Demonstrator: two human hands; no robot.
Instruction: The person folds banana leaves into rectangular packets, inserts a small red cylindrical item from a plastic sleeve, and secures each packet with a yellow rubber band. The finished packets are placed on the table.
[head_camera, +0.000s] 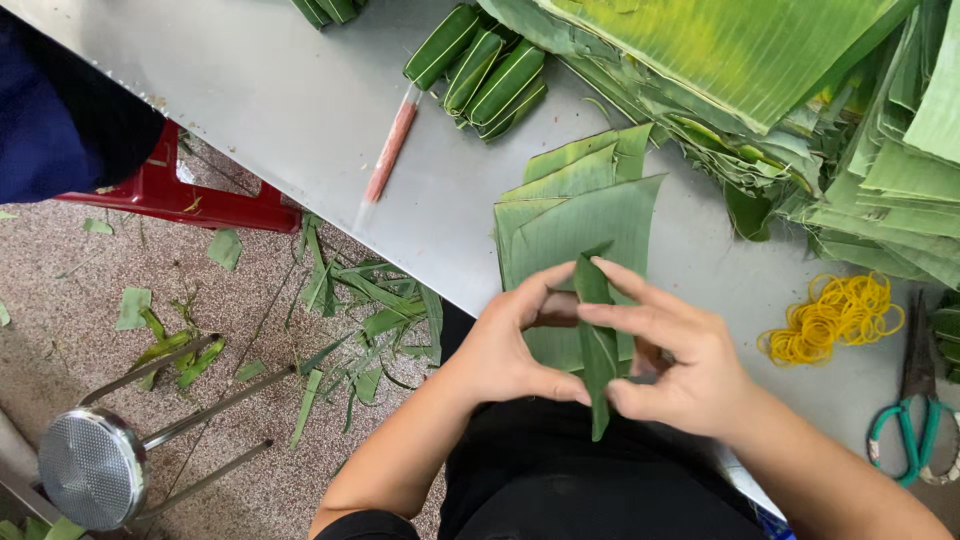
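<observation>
Leaf strip (597, 345), dark green and narrow, stands upright between both hands above the table edge. Left hand (515, 345) pinches its left side between thumb and fingertips; right hand (680, 365) pinches its right side likewise, possibly around a small item hidden behind. Cut leaf stack (575, 215) lies just beyond on the metal table (300, 100). Yellow rubber bands (835, 315) and scissors (915, 410) sit to the right.

Cut leaf sheets (575, 215) stacked on counter (300, 110), behind both hands. Wrapped bundles (485, 75) farther back, tube (388, 152) to their left. Rubber bands (835, 315) right of sheets, scissors (915, 420) beyond. Stool (95, 465) on floor (90, 280), left.
</observation>
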